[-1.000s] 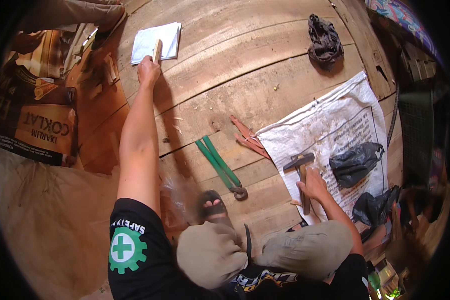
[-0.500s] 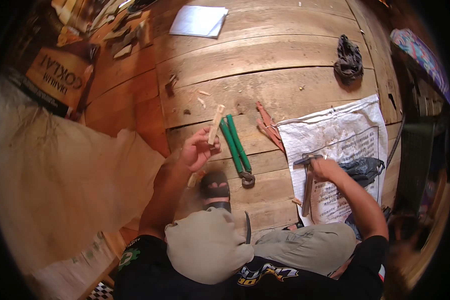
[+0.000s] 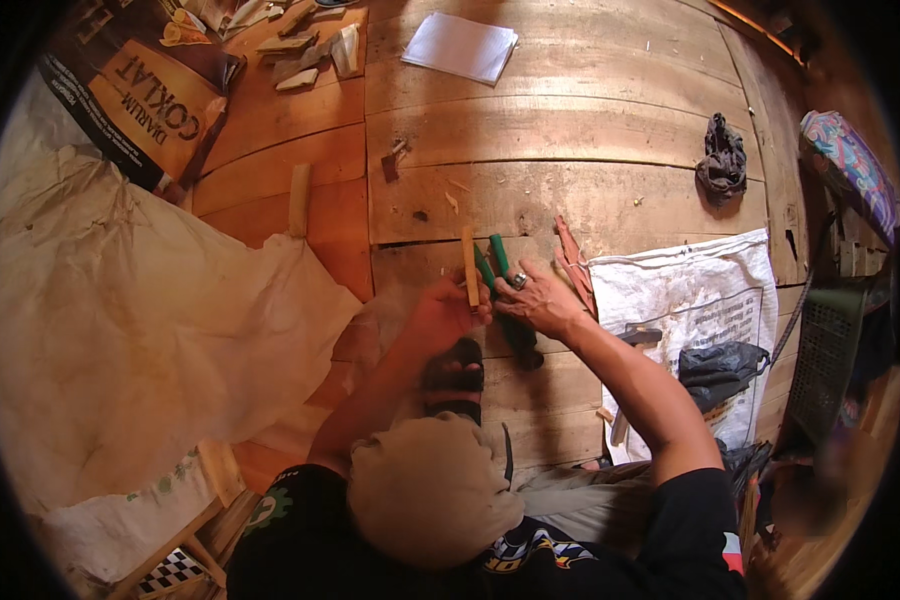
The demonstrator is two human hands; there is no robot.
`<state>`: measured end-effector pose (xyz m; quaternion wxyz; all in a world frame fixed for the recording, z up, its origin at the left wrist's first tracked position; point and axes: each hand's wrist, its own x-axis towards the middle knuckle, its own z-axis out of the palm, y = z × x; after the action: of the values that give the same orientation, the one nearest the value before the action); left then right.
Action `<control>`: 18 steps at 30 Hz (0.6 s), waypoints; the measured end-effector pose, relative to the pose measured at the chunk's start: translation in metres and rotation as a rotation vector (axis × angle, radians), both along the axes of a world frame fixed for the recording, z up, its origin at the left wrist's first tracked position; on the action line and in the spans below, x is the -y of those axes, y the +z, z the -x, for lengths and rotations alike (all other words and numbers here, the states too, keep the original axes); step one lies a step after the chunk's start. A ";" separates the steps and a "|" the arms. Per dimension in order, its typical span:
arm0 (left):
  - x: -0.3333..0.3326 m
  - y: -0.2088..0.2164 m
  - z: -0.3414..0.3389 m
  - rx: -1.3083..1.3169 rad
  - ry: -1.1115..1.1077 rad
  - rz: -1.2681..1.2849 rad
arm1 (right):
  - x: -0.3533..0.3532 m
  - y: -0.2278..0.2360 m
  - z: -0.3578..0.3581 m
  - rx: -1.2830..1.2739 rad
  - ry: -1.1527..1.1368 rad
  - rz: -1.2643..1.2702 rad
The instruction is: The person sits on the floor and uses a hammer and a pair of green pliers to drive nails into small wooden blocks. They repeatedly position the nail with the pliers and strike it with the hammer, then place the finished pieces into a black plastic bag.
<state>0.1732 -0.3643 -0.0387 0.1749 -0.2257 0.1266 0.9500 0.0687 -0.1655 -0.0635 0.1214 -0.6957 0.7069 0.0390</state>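
My left hand (image 3: 455, 312) is closed around a narrow wooden strip (image 3: 469, 262), which stands up from its fingers. Just to its right, my right hand (image 3: 542, 298), with a ring on one finger, reaches over the green-handled pincers (image 3: 498, 250). Its fingers are bent and somewhat apart, and they partly hide the handles; the pincers' dark head lies in shadow below. A hammer (image 3: 640, 336) lies on the white woven sack (image 3: 670, 270) to the right. Beyond my right hand are reddish-brown strips (image 3: 570, 255) at the sack's edge.
White papers (image 3: 460, 47) and a black cloth bundle (image 3: 722, 165) lie farther off on the plank floor. Wood scraps (image 3: 305, 55) are at the far left, by a brown printed sheet (image 3: 155, 105). A dark plastic bag (image 3: 718, 372) rests on the sack, near a dark crate (image 3: 828, 350).
My right hand has let go of the hammer, leaving it on the sack, and moved left to the pincers. My left hand still holds the strip, now closer to the right hand.
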 end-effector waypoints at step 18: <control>0.033 0.059 0.001 0.037 0.031 0.491 | -0.064 0.034 -0.020 0.182 -0.261 0.060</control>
<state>0.1717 -0.3970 0.0201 0.1024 -0.2808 0.3470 0.8890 0.0890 -0.1020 -0.0295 0.1682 -0.6019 0.7782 -0.0613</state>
